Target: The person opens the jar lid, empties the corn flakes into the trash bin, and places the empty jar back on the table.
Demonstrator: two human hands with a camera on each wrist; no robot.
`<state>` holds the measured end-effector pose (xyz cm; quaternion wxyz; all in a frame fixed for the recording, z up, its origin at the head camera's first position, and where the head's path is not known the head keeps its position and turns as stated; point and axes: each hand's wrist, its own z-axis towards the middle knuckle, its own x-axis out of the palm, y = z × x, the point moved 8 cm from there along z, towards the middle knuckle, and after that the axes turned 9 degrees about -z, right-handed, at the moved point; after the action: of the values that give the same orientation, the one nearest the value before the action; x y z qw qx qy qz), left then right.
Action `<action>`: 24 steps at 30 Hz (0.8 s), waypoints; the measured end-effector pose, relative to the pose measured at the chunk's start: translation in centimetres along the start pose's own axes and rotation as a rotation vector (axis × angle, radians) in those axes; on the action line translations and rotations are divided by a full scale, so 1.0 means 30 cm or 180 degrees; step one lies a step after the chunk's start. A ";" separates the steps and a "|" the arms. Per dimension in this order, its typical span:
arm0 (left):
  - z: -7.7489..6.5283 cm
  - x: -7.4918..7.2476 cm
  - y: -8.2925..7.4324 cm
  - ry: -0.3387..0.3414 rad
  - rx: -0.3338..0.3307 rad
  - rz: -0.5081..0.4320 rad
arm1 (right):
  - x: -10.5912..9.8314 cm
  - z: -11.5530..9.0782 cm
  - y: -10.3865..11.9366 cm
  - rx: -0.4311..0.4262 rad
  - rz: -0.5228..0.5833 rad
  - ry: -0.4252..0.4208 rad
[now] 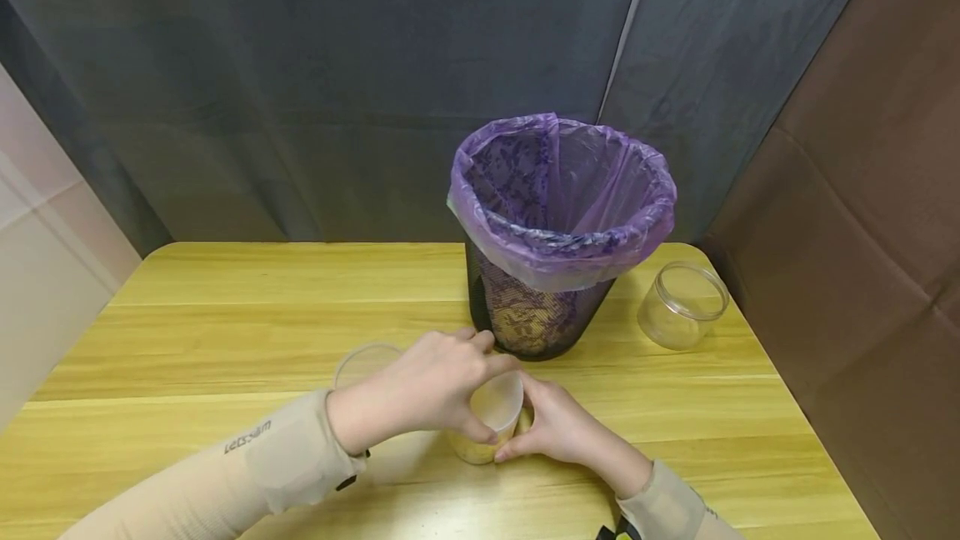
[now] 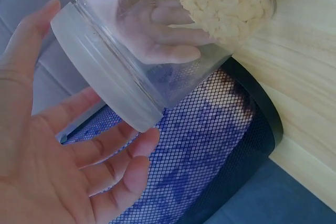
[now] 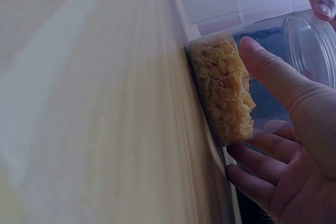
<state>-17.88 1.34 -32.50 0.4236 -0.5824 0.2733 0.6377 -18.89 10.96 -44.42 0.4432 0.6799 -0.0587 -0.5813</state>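
Observation:
A clear plastic jar (image 1: 480, 446) stands on the table in front of me, its lower part holding pale yellow dried flakes (image 3: 223, 90). On top is a translucent white lid (image 2: 105, 66). From above, my left hand (image 1: 442, 382) holds the lid's rim, thumb on the near side and fingers round the far side. My right hand (image 1: 562, 427) grips the jar's body from the right; its fingers show through the clear wall in the left wrist view. Parts of the jar are hidden behind my left hand in the head view.
Just behind the jar stands a black mesh bin (image 1: 540, 315) lined with a purple bag (image 1: 570, 261). An uncovered clear jar (image 1: 678, 311) is near the table's right edge. Another clear round container (image 1: 363, 361) is partly hidden behind my left wrist. Curtains hang behind the table.

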 end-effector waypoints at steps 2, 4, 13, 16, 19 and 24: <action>0.000 0.001 0.000 -0.0022 -0.0026 0.0041 | 0.000 0.001 0.000 -0.0008 0.0005 -0.0004; 0.001 0.003 0.001 -0.0047 -0.0048 0.0080 | 0.001 0.002 0.000 -0.0012 0.0027 0.0005; -0.001 0.010 0.007 -0.0009 -0.0107 0.0118 | 0.002 0.003 -0.001 -0.0003 0.0081 0.0032; -0.003 0.006 0.007 0.0046 -0.0074 0.0046 | 0.001 0.002 -0.001 -0.0010 0.0026 0.0003; -0.005 0.004 0.006 0.0186 -0.0026 -0.0075 | 0.000 -0.001 0.000 -0.0018 -0.0023 -0.0011; -0.012 0.017 0.003 0.0694 -0.0016 -0.0411 | 0.001 -0.006 -0.002 0.0038 -0.0063 0.0005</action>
<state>-17.74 1.10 -33.08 0.4301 -0.6657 0.2781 0.5427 -18.76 11.05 -44.50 0.4335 0.6835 -0.0551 -0.5847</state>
